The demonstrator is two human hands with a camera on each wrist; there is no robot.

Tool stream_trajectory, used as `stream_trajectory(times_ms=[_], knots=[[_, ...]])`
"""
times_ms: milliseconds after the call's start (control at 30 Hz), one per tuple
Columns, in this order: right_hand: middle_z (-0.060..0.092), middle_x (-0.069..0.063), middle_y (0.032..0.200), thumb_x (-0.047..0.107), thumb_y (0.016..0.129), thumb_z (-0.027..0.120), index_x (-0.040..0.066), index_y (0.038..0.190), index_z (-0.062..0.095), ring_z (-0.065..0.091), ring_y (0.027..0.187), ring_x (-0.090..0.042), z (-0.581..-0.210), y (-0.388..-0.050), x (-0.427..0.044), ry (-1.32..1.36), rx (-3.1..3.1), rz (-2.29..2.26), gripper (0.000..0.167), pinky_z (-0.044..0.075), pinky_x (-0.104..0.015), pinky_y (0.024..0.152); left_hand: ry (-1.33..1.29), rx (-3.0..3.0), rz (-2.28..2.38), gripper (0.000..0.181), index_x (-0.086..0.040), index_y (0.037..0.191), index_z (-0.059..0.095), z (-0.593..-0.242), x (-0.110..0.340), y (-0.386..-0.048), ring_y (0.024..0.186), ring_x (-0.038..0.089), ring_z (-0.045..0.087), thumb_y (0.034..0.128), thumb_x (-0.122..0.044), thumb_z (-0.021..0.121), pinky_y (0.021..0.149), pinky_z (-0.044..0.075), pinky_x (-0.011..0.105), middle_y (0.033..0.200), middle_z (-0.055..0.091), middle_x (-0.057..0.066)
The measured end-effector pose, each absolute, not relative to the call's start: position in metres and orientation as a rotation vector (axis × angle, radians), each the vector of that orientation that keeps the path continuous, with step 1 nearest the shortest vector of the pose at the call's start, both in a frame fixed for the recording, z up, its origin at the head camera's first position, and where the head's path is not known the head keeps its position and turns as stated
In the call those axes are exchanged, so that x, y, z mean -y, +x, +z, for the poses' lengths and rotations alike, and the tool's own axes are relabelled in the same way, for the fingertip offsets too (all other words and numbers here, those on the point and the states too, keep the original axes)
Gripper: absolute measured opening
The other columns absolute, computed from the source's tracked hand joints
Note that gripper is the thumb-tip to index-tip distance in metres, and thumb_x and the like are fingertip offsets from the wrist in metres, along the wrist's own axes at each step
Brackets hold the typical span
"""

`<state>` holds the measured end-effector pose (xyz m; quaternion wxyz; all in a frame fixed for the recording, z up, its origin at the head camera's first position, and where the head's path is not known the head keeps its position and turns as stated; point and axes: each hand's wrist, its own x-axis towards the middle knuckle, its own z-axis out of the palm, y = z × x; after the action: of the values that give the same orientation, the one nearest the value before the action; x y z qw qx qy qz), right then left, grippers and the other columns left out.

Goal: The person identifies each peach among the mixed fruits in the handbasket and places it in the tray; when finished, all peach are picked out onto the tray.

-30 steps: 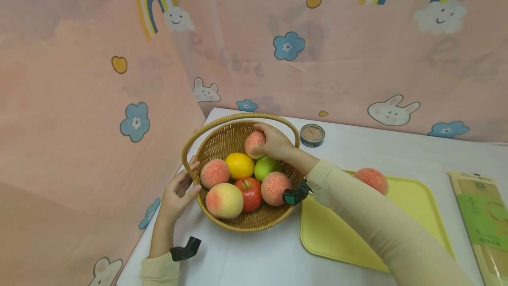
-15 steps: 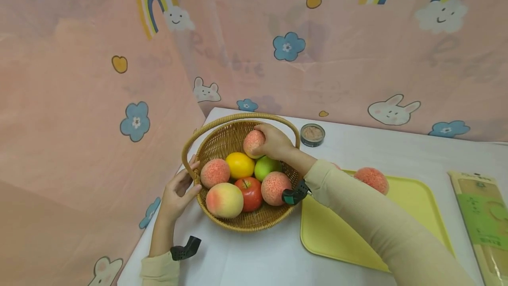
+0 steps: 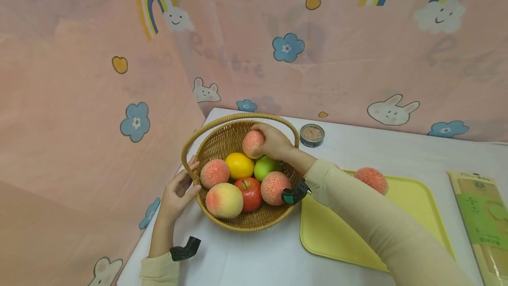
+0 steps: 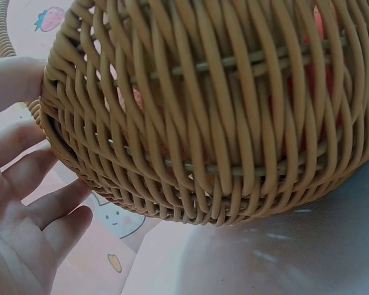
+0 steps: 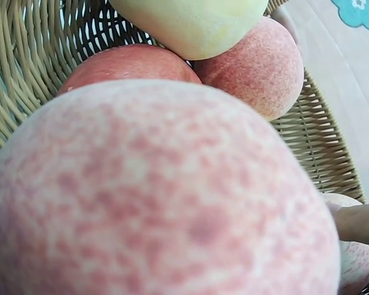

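Observation:
A wicker basket [image 3: 254,226] with an arched handle holds several fruits. At its back, my right hand [image 3: 274,142] grips a pinkish peach [image 3: 252,144] between thumb and fingers. Nearby lie a yellow lemon-like fruit [image 3: 240,166], a green apple [image 3: 267,167], a red apple [image 3: 250,194], a large pale peach [image 3: 224,201] and two more pink peaches, one of them [image 5: 172,196] filling the right wrist view. My left hand [image 3: 177,193] holds the basket's left side at the handle base, thumb and fingers on the rim [image 4: 55,117].
Right of the basket lies a yellow tray [image 3: 337,233] with a pink peach [image 3: 371,180] on it, partly behind my right sleeve. A small round tin [image 3: 312,135] stands behind. A green and beige packet [image 3: 482,215] lies at the far right. Printed cloth hangs behind the table.
My right hand has shifted very slightly left with the peach in its grip. The left hand and the basket stay in place.

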<state>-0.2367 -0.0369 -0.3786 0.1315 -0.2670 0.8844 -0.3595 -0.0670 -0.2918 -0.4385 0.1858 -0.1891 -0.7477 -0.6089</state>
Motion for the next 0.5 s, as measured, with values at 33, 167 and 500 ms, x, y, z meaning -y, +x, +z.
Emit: stream_trajectory(times_ms=[33,167,500], knots=[[0.049,-0.011,0.14,0.016,0.076,0.076,0.01,0.138,0.047,0.052,0.119,-0.03,-0.379,-0.237,0.037,-0.773,-2.566,-1.046,0.069,0.045,-0.044,0.098,-0.523,2.117,-1.715,0.051,0.02,0.13,0.041,-0.438,0.292,-0.067,0.138,0.012,0.036,0.08,0.019,0.054,0.108,0.033,0.021,0.147,0.025,0.036],[0.051,-0.01,0.138,0.017,0.075,0.078,0.014,0.137,0.048,0.053,0.117,-0.03,-0.377,-0.236,0.036,-0.755,-2.532,-1.096,0.069,0.047,-0.045,0.096,-0.505,2.139,-1.723,0.051,0.02,0.13,0.042,-0.439,0.292,-0.066,0.136,0.011,0.039,0.0809,0.017,0.057,0.108,0.034,0.021,0.148,0.026,0.034],[0.053,-0.009,0.132,0.018,0.074,0.079,0.014,0.141,0.044,0.058,0.108,-0.026,-0.364,-0.234,0.037,-0.904,-2.279,-1.355,0.075,0.053,-0.038,0.087,-0.518,2.136,-1.704,0.051,0.018,0.131,0.042,-0.438,0.293,-0.067,0.138,0.012,0.036,0.081,0.018,0.054,0.108,0.034,0.02,0.148,0.025,0.034]])
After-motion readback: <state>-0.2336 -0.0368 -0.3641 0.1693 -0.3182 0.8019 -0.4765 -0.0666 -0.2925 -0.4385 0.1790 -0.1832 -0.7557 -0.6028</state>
